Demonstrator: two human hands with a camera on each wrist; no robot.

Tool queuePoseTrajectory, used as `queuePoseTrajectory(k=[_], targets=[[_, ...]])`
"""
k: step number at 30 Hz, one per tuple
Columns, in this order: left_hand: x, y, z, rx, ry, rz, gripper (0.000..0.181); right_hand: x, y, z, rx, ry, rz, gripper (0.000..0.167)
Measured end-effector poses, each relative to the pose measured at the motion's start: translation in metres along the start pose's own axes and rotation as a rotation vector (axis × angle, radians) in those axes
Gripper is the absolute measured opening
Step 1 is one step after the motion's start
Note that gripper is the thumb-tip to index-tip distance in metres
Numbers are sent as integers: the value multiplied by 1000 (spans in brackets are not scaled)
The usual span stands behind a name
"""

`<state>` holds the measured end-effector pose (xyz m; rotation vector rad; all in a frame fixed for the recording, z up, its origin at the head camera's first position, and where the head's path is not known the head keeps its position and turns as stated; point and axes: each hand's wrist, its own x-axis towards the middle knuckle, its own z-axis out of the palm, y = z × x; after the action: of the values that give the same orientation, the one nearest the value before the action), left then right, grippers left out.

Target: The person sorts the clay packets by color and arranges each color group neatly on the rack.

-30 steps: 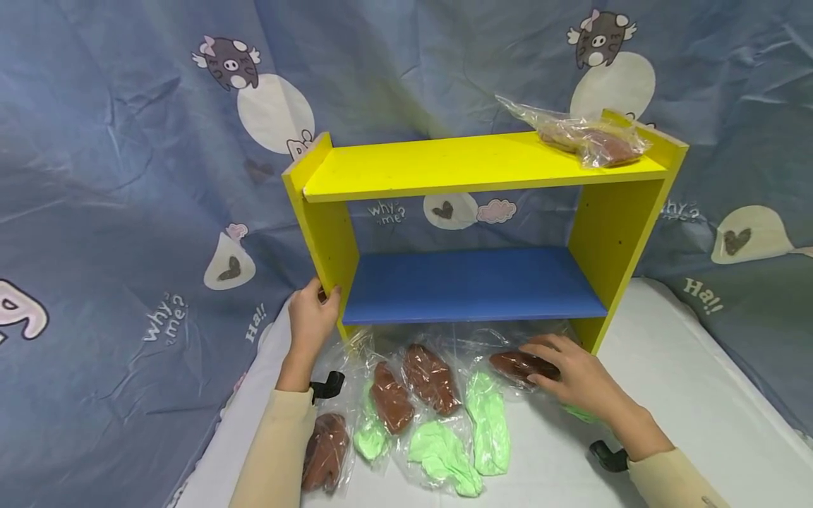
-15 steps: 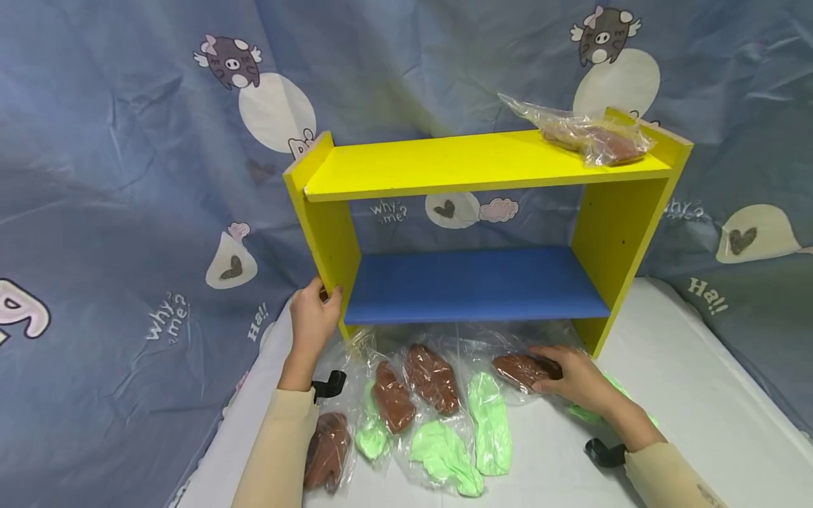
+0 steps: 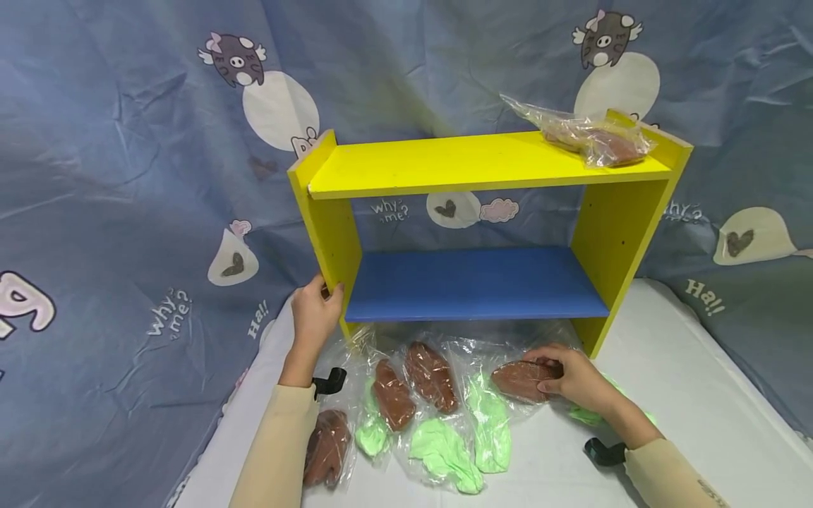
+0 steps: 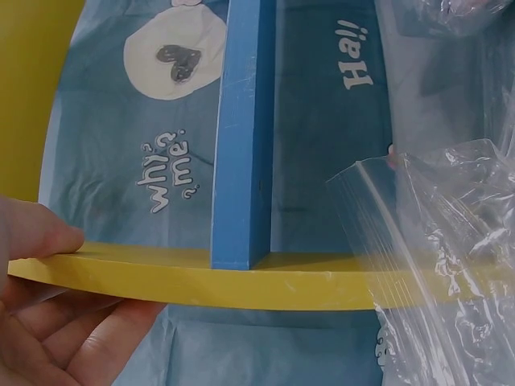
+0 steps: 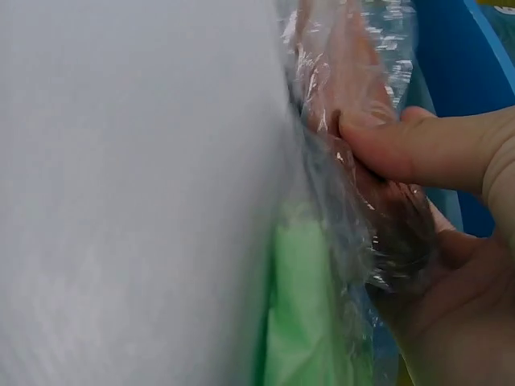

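My left hand (image 3: pixel 312 314) grips the left side panel (image 3: pixel 315 226) of a yellow and blue shelf unit. In the left wrist view, the thumb lies on one face of the yellow board (image 4: pixel 241 283) and the fingers on the other. At the unit's lower right front, my right hand (image 3: pixel 578 384) holds a glossy brown oblong piece (image 3: pixel 517 381) in a clear plastic bag. The right wrist view has the thumb (image 5: pixel 410 145) pressing the bagged brown piece (image 5: pixel 394 209), with fingers behind it. What the brown piece is, I cannot tell.
Several bagged brown pieces (image 3: pixel 432 377) and crumpled light green pieces (image 3: pixel 492 430) lie on the white tabletop (image 3: pixel 686 381). Another bagged brown piece (image 3: pixel 597 144) rests on the yellow top shelf (image 3: pixel 444 159). Below is a blue shelf (image 3: pixel 476 282). A patterned blue cloth (image 3: pixel 127 176) hangs behind.
My right hand has shifted slightly down and right, its fingers now holding the brown piece, which has turned a little and shows more of its surface. The left hand keeps its grip on the panel.
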<state>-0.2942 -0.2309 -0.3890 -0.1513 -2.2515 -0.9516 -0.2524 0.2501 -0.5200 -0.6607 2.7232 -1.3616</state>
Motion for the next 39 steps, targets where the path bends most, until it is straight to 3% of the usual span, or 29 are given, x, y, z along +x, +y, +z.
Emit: queuePoseTrajectory(k=[6, 12, 20, 28, 33, 39], targets=[[0, 1, 0, -6, -7, 5, 25, -3, -6, -7, 218, -45, 41, 47], [0, 0, -3, -5, -4, -12, 24, -9, -25, -16, 274, -52, 48, 25], [0, 0, -1, -6, 7, 12, 25, -17, -62, -31, 187, 5, 21, 20], [-1, -2, 0, 1, 2, -3, 25, -20, -109, -53, 155, 45, -121, 26], [0, -3, 1, 6, -8, -13, 26, -19, -141, -73, 133, 61, -161, 27], [1, -3, 2, 3, -13, -27, 24, -12, -183, -98, 22, 139, -227, 29]])
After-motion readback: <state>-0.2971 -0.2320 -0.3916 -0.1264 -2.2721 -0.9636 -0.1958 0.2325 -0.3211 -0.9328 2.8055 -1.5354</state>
